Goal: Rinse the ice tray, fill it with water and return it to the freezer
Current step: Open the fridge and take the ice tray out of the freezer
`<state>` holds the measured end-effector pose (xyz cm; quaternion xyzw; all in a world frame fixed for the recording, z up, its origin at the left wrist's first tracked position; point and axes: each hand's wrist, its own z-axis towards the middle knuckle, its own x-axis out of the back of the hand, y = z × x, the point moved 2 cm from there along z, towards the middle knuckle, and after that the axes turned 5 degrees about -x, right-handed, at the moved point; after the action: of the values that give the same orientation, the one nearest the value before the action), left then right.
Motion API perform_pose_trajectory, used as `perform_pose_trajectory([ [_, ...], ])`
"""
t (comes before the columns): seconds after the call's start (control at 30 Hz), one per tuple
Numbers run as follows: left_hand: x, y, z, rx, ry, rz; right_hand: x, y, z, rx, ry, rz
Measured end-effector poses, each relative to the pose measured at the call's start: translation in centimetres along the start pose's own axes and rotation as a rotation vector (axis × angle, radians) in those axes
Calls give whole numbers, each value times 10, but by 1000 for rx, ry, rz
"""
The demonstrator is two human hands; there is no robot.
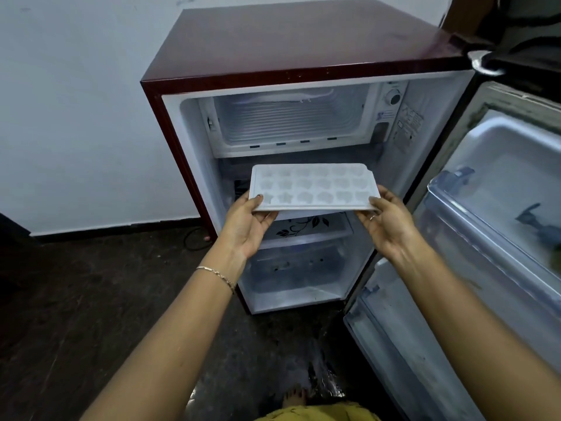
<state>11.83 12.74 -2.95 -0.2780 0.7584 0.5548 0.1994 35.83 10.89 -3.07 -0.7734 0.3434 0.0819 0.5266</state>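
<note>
A white ice tray (314, 186) with several star-shaped cells is held level in front of the open fridge, below the freezer box. My left hand (247, 221) grips its near left corner, thumb on top. My right hand (387, 221) grips its near right corner. The freezer compartment (291, 120) at the top of the small maroon fridge (303, 41) stands open and looks bare inside. I cannot tell whether the cells hold water.
The fridge door (491, 226) hangs open to the right, with shelves on its inside. A glass shelf with a leaf print (303, 227) and a clear drawer (294, 268) sit below the tray. The dark floor (91, 299) looks wet near my foot (293, 398).
</note>
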Motion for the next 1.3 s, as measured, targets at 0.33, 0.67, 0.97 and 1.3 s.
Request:
perform_pose_trajectory([
  [0.33, -5, -49, -88, 42, 27, -69, 76, 0, -85, -27, -11, 102],
  [0.67, 1, -112, -177, 153, -57, -18, 177, 15, -184, -53, 71, 112],
  [0.97, -10, -147, -222, 318, -176, 23, 236, 14, -263, -13, 227, 148],
  [1.3, -48, -179, -213, 664, -476, 174, 268, 40, -328, 195, 531, 310],
])
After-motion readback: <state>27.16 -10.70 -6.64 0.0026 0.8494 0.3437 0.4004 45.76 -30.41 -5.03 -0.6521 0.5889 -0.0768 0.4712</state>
